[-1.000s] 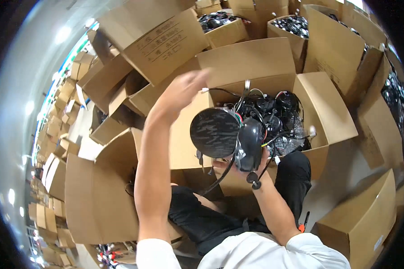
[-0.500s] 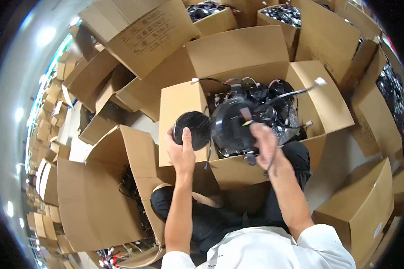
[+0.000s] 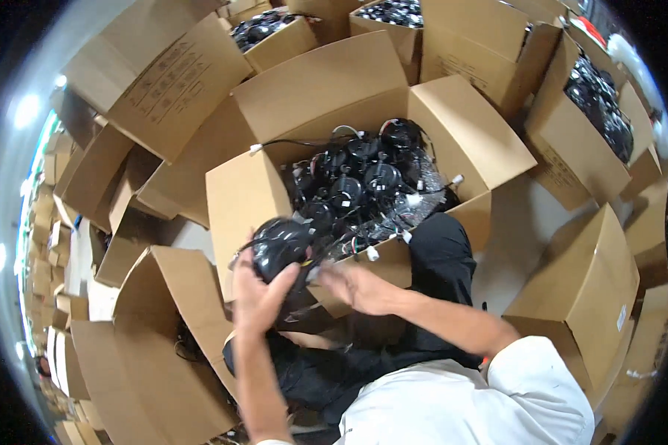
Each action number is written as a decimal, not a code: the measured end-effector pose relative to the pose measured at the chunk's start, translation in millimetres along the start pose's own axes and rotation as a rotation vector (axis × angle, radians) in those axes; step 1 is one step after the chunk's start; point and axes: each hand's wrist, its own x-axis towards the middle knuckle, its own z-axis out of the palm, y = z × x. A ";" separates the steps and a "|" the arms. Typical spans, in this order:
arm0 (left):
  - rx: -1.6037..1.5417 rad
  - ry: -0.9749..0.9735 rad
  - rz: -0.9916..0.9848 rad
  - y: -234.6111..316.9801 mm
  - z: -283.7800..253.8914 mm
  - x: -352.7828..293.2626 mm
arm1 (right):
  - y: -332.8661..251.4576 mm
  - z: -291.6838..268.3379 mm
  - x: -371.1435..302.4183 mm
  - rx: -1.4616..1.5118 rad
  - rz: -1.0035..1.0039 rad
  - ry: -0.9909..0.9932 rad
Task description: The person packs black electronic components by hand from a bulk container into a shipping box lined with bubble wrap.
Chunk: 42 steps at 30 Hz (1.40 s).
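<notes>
My left hand is closed around a glossy, round black housing with a dark cable, held over the near left side of an open carton. My right hand is just to the right of the housing, near its wires, with fingers smeared by motion. Whether those fingers grip anything does not show. Inside the carton are several black round parts with cables, white connectors and clear plastic wrap.
An open carton stands at my left, with dark cables inside. At my right is a brown carton. Farther cartons hold shiny black parts. My dark-trousered knee touches the middle carton's near side.
The view has shifted rightward. The flat black disc in my left hand and the larger round part by my right have given way to one housing at my left hand; my right hand has come closer.
</notes>
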 end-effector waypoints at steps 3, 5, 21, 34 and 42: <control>0.975 -0.443 0.296 30.5 -43.6 17.5 | -32.0 -25.3 -40.6 -0.502 -0.023 -0.644; 1.090 -0.712 0.358 54.4 -24.8 22.5 | -87.7 -28.4 -40.3 -0.049 -0.297 -0.474; 0.712 -0.529 0.729 139.7 44.6 84.9 | -75.7 -110.0 -3.2 -0.060 -0.280 0.316; 0.099 -0.635 -0.118 -52.3 188.8 146.1 | 23.8 -272.1 23.6 0.769 0.511 0.832; 0.327 -0.635 0.050 -52.9 104.3 128.4 | 176.1 -380.4 7.4 0.265 0.792 0.833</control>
